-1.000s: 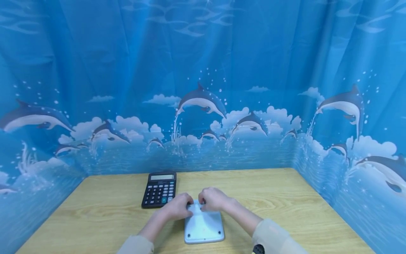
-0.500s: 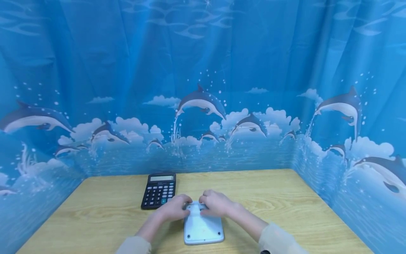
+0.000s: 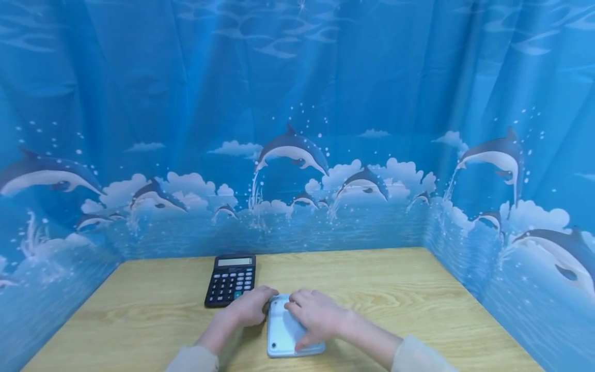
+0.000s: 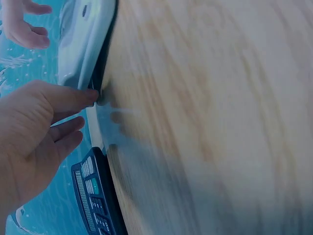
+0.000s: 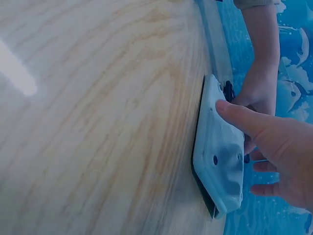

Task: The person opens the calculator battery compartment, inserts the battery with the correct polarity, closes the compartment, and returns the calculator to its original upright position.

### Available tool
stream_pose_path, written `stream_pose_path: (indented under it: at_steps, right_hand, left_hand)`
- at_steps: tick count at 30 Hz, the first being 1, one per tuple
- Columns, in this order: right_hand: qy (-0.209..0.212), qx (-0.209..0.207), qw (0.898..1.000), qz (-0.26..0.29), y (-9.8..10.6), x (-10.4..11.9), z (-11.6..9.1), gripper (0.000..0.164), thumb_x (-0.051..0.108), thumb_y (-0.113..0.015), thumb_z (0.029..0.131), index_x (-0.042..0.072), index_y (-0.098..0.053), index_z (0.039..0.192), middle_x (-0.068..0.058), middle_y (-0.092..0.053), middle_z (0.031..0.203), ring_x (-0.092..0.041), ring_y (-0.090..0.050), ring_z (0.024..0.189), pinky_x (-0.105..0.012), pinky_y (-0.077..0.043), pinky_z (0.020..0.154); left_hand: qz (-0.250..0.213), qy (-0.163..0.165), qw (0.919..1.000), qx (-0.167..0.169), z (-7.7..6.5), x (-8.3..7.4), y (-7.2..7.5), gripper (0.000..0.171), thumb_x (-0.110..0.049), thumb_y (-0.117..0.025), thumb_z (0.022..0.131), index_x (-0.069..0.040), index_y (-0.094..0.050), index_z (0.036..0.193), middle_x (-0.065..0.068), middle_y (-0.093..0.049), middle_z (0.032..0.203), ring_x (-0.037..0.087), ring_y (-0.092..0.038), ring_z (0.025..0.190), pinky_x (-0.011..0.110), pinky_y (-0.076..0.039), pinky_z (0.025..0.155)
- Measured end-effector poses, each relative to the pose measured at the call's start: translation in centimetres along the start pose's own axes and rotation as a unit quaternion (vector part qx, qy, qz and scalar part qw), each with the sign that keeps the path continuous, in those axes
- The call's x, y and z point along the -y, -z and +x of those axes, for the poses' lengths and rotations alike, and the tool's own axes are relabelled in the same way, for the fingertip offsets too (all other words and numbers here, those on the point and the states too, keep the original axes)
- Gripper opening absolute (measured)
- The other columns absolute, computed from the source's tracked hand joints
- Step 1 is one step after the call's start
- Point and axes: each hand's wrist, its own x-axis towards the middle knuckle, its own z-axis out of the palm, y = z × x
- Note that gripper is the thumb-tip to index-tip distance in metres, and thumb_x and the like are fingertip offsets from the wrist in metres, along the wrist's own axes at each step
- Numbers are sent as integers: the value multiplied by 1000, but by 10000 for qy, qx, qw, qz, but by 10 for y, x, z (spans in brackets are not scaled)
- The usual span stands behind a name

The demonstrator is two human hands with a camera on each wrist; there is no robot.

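Observation:
A flat white device (image 3: pixel 281 330) with dark round feet lies underside up on the table. At its far left corner my left hand (image 3: pixel 251 307) pinches the edge; thumb and forefinger meet there in the left wrist view, the other fingers loosely bent. Spread across the right side is my right hand (image 3: pixel 321 316), its thumb reaching down near the front edge. The right wrist view shows that thumb touching the pale underside (image 5: pixel 222 156), while the remaining fingers extend apart from it. What the device's face looks like is hidden.
A black desk calculator (image 3: pixel 231 283) with a lit display lies face up just beyond my left hand. The wooden table (image 3: pixel 395 294) is bounded behind and at the sides by a blue dolphin-print curtain (image 3: pixel 204 103).
My right hand has left the device's far edge and swung over its right side, thumb coming toward the front. My left hand stays at the far left corner, shifted slightly outward.

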Motion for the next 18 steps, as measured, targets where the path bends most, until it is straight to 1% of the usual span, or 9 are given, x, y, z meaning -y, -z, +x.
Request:
stream_pose_path:
  at_steps: [3, 5, 8, 12, 16, 18]
  right_hand:
    - [94, -25, 9997, -223, -2, 5, -3, 91, 74, -61, 65, 12, -46, 130, -3, -46, 126, -15, -44, 112, -28, -45, 86]
    - [110, -42, 9996, -275, -3, 7, -5, 94, 75, -62, 63, 13, -45, 131, -3, -45, 127, -15, -43, 113, -28, -45, 87]
    - [88, -59, 9995, -288, -6, 8, -7, 95, 74, -64, 61, 13, -43, 131, -4, -43, 128, -16, -42, 114, -29, -44, 88]
    - [44, -57, 9994, -325, -9, 8, -12, 94, 72, -66, 61, 12, -44, 130, -5, -44, 126, -17, -42, 113, -28, -45, 87]
    - [-160, -23, 9992, -375, -10, 8, -16, 92, 72, -65, 62, 9, -45, 127, -7, -45, 122, -18, -44, 110, -29, -46, 85]
    - [-313, 0, 9983, -500, -10, 9, -18, 92, 73, -63, 63, 9, -46, 126, -7, -47, 117, -18, -46, 106, -28, -47, 84]
  left_hand:
    - [112, -43, 9999, -6, 0, 1, -1, 57, 1, -68, 73, -11, -54, 127, 8, -55, 126, 27, -48, 119, 46, -41, 98]
    - [105, -107, 9999, -14, 0, 1, -1, 58, -1, -69, 73, -11, -54, 127, 8, -55, 127, 27, -48, 120, 46, -40, 98]
    - [52, -132, 9999, 49, 1, 0, -2, 58, -1, -69, 73, -12, -54, 127, 6, -55, 128, 26, -47, 121, 46, -39, 100]
    - [-18, -138, 9998, 153, 1, 0, -3, 56, 1, -70, 72, -12, -56, 124, 5, -56, 126, 25, -48, 120, 46, -38, 100]
    - [-28, -173, 9997, 158, 1, 0, -3, 56, 2, -70, 70, -11, -57, 123, 6, -57, 125, 26, -49, 119, 47, -39, 99]
    - [-82, -180, 9997, 169, 0, 1, -3, 57, 3, -69, 70, -10, -56, 124, 7, -56, 125, 26, -48, 119, 47, -39, 99]
